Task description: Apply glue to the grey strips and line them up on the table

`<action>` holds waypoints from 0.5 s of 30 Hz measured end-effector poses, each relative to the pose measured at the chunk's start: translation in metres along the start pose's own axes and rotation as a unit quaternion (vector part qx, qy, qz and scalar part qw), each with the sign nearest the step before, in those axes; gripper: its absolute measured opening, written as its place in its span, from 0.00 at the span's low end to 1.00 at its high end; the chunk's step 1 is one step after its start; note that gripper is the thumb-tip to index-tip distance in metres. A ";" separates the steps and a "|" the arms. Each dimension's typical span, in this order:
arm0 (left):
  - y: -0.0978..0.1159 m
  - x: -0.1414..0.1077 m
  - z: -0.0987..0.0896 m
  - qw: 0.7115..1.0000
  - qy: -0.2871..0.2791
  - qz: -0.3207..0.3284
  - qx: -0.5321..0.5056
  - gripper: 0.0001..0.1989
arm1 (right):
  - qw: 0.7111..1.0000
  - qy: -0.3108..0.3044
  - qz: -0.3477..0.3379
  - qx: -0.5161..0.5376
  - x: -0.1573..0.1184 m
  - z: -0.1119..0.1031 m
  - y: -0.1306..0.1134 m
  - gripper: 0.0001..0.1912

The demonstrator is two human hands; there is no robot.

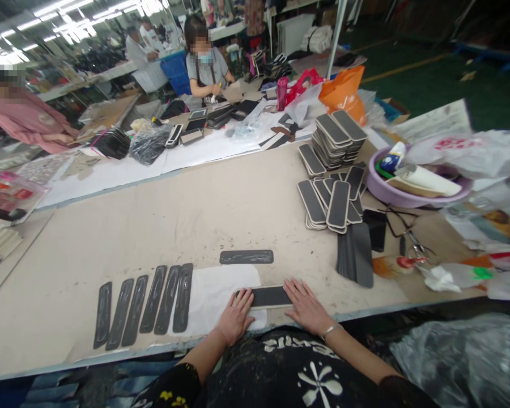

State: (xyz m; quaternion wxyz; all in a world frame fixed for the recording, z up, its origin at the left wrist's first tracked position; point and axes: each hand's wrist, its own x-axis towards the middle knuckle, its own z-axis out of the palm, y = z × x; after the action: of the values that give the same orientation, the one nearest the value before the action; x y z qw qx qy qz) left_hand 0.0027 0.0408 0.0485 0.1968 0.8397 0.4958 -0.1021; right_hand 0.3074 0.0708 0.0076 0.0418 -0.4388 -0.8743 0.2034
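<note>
A dark, pale-edged rectangular piece point(268, 296) lies lengthwise before me at the table's front edge, partly over a white sheet point(208, 289). My left hand point(235, 318) rests flat on its left end, fingers stretched out. On its right end lies my right hand point(308, 307), fingers also extended; both hands cover the ends. Just beyond sits a single dark strip point(246, 257) with shiny streaks on its surface. To the left, several similar dark strips point(155, 300) with wet-looking streaks stand side by side in a slanted row.
Pale-edged pieces point(332, 198) are piled at right, with taller stacks point(338, 136) behind. Near them lie plain dark strips point(355, 255), a phone point(374, 229), scissors point(419, 246), a bottle point(393, 265) and a purple basin point(391, 195). A masked co-worker point(206, 68) works across the table.
</note>
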 end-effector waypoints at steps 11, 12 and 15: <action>-0.009 0.029 -0.009 0.996 0.002 -0.064 -0.065 0.21 | 0.997 -0.011 0.022 0.074 -0.007 -0.012 0.007 0.46; -0.011 0.033 -0.008 0.996 0.003 -0.067 -0.061 0.21 | 0.996 -0.005 0.037 0.076 -0.012 -0.012 0.010 0.46; -0.011 0.042 -0.007 0.994 -0.006 -0.100 -0.043 0.26 | 0.993 0.008 0.075 0.089 -0.027 -0.013 0.019 0.46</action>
State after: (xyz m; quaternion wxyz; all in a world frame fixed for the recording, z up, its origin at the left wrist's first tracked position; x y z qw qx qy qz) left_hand 0.0137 0.0821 0.0373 0.2247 0.7763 0.5795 -0.1052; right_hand 0.3417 0.0640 0.0145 0.0723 -0.4990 -0.8172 0.2792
